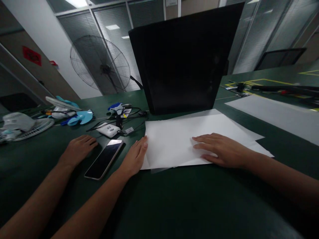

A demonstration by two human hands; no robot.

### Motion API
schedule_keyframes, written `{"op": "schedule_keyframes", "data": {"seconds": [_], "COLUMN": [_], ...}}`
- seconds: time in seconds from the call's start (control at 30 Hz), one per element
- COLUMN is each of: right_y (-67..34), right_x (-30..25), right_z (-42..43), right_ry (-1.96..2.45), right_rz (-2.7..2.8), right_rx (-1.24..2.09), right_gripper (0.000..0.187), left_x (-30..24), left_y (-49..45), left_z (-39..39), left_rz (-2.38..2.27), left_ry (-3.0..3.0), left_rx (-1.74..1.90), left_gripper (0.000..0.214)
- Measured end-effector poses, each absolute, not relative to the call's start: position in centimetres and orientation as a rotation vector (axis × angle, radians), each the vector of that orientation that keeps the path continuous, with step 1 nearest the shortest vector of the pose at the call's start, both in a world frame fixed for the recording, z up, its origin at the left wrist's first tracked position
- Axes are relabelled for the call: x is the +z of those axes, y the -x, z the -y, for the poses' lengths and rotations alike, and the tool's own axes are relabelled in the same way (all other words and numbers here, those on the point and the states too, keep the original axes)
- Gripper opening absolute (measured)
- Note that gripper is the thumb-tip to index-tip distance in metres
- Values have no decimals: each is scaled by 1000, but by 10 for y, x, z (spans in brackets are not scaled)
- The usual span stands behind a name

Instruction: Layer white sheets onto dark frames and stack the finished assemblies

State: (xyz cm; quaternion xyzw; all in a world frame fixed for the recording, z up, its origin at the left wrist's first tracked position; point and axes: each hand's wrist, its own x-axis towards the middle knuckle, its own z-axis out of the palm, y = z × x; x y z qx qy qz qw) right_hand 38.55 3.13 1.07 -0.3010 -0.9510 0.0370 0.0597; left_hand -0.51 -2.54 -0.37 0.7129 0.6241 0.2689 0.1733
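Observation:
A stack of white paper sheets (179, 142) lies on the dark green table (189, 205) in front of an upright black board (184, 59). My left hand (136, 156) rests flat, fingers stretched out, its fingertips touching the left edge of the sheets. On the right part of the paper my right hand (221, 149) lies palm down, fingers spread and pointing left. Neither hand holds anything.
Another person's arm reaches in at far left, with the hand (78, 147) flat beside a dark smartphone (104, 159). Behind lie a white charger (108, 129), cables, blue fan blades (79, 118) and a fan grille (32, 127). More white paper (276, 114) lies at right.

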Motion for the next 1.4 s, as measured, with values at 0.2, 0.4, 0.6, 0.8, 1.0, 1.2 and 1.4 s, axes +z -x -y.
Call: {"op": "schedule_keyframes", "data": {"seconds": [0.2, 0.4, 0.6, 0.8, 1.0, 1.2, 1.4], "right_y": [-385, -379, -379, -439, -548, -590, -571], "right_x": [11, 13, 12, 16, -1, -7, 6], "right_z": [-28, -24, -25, -74, -124, -129, -121], "right_ry": [850, 749, 664, 1369, 2268, 2676, 2721], "right_rz": [2887, 2925, 2919, 2530, 1800, 1523, 1625], "right_rx": [146, 156, 213, 9, -144, 66, -51], "right_gripper": [63, 59, 56, 53, 76, 75, 51], "left_x": [-3, -5, -2, -2, -3, -3, -3], "left_y": [4, 7, 6, 6, 7, 8, 7], "left_z": [24, 22, 23, 23, 21, 20, 20], "left_rz": [-1867, -1895, -1793, -1775, -1737, -1720, -1716], "left_ry": [-2043, -2068, -2201, -2272, -2305, -2302, -2286], "left_rx": [588, 561, 547, 491, 454, 439, 449], "left_gripper": [89, 84, 65, 56, 57, 56, 56]}}
